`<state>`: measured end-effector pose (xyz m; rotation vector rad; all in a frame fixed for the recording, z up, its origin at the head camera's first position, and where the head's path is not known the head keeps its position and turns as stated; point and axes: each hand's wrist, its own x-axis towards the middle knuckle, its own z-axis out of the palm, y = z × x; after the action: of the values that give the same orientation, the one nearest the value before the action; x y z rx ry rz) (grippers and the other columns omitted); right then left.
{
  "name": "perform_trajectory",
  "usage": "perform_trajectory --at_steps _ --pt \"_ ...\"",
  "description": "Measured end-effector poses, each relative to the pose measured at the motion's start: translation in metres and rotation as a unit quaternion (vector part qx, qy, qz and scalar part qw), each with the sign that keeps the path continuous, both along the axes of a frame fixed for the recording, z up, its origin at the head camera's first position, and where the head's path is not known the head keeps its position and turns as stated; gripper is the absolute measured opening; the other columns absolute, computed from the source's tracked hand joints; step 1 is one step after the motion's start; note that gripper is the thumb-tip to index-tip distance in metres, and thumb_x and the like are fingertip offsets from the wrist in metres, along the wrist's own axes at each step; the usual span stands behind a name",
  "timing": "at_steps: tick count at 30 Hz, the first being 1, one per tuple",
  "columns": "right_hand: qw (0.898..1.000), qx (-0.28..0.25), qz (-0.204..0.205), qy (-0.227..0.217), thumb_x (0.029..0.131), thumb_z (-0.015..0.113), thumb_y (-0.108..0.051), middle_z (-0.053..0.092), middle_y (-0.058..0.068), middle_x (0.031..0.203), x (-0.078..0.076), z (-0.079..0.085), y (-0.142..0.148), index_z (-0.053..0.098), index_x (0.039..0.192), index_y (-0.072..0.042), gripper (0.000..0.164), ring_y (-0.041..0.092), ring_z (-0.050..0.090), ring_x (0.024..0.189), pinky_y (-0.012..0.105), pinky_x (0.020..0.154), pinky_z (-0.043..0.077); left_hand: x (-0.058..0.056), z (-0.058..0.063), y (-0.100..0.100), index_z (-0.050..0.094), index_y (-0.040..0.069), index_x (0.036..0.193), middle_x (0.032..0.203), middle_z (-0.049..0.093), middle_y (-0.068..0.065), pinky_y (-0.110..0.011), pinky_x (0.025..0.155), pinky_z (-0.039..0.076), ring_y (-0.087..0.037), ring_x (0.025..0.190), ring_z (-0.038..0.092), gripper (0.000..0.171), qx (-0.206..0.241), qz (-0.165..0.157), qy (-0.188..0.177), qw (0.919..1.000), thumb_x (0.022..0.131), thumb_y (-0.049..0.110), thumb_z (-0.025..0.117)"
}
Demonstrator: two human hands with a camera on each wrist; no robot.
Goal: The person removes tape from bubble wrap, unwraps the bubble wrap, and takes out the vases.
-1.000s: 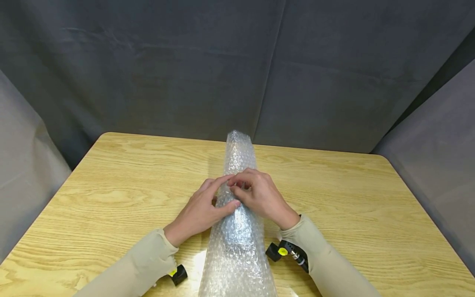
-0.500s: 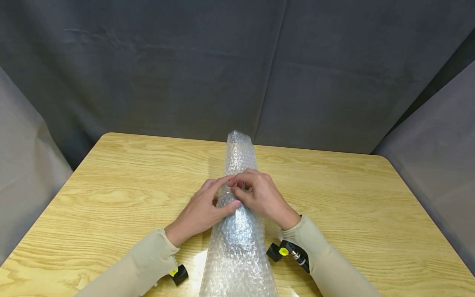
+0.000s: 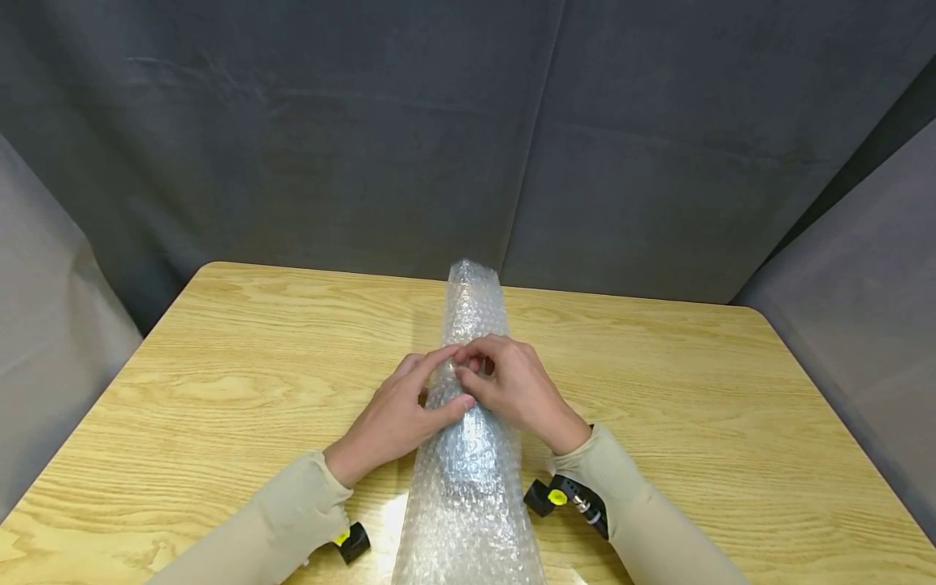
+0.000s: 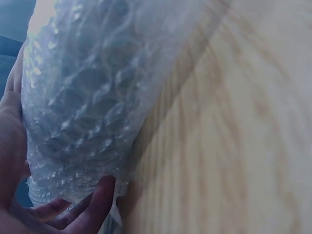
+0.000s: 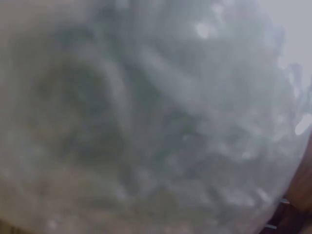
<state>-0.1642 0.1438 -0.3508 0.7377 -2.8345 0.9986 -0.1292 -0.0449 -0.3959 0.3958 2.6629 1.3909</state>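
While your left hand spans the long bubble wrap, its thumb and index finger lie spread across the top and its other fingers bend down the side, holding it there. Your right hand curves over the same stretch, thumb and index tips nearly meeting beside your left index fingertip; whether they pinch any of the film is impossible to tell. The bubble wrap lies lengthwise on the middle of the wooden table, reaching up to its far edge in the head view. Your left wrist view shows what the head view hides: fingertips against the lower side, close to the wood. Your right wrist view is mostly blurred film, with something brown, too unclear to name, at the right edge.
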Motion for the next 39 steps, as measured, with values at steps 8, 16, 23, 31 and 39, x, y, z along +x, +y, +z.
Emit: perform_trajectory --at_steps 8,16,23,31,39 --pt "1.000 0.008 -0.003 0.005 0.094 0.074 -0.015 0.071 -0.003 0.084 0.0000 0.0004 -0.0001 0.080 0.100 -0.013 0.009 0.009 0.055 0.073 0.023 0.066 0.045 -0.0003 -0.0010 -0.0002 0.026 0.053 0.157 0.158 0.043 0.001 -0.045 0.093 0.053 -0.022 0.114 0.060 0.077 0.013 0.009 -0.007 0.9999 0.092 0.064 0.067" --pt "1.000 0.008 0.002 0.006 0.094 0.074 -0.014 0.071 -0.003 0.085 -0.0012 -0.0003 0.0019 0.079 0.100 -0.015 0.008 0.009 0.055 0.074 0.023 0.067 0.046 -0.0011 -0.0004 0.0012 0.030 0.047 0.156 0.154 0.047 -0.001 -0.049 0.095 0.054 -0.026 0.119 0.062 0.077 0.018 0.018 -0.010 0.9996 0.092 0.062 0.069" --pt "1.000 0.003 0.000 0.002 0.095 0.073 -0.014 0.071 -0.002 0.086 -0.0018 -0.0011 0.0030 0.079 0.100 -0.015 0.008 0.010 0.055 0.073 0.024 0.066 0.046 -0.0007 0.0015 0.0024 0.034 0.041 0.156 0.153 0.049 -0.003 -0.047 0.093 0.055 -0.027 0.116 0.063 0.076 0.015 0.017 -0.011 0.9997 0.092 0.061 0.069" --pt "1.000 0.008 0.009 0.021 0.095 0.072 -0.013 0.072 -0.002 0.088 -0.0012 -0.0015 0.0037 0.080 0.099 -0.014 0.009 0.008 0.056 0.074 0.023 0.067 0.047 -0.0009 0.0014 0.0021 0.034 0.043 0.156 0.154 0.048 -0.001 -0.047 0.093 0.055 -0.025 0.115 0.062 0.075 0.010 0.015 -0.012 0.9998 0.092 0.062 0.069" --pt "0.999 0.009 0.016 0.037 0.094 0.072 -0.012 0.073 -0.001 0.089 0.0007 0.0011 0.0029 0.080 0.099 -0.013 0.010 0.009 0.058 0.076 0.022 0.069 0.048 -0.0016 0.0030 0.0000 0.035 0.045 0.155 0.153 0.049 0.000 -0.043 0.090 0.054 -0.022 0.112 0.063 0.074 0.002 0.010 -0.010 0.9999 0.091 0.063 0.069"
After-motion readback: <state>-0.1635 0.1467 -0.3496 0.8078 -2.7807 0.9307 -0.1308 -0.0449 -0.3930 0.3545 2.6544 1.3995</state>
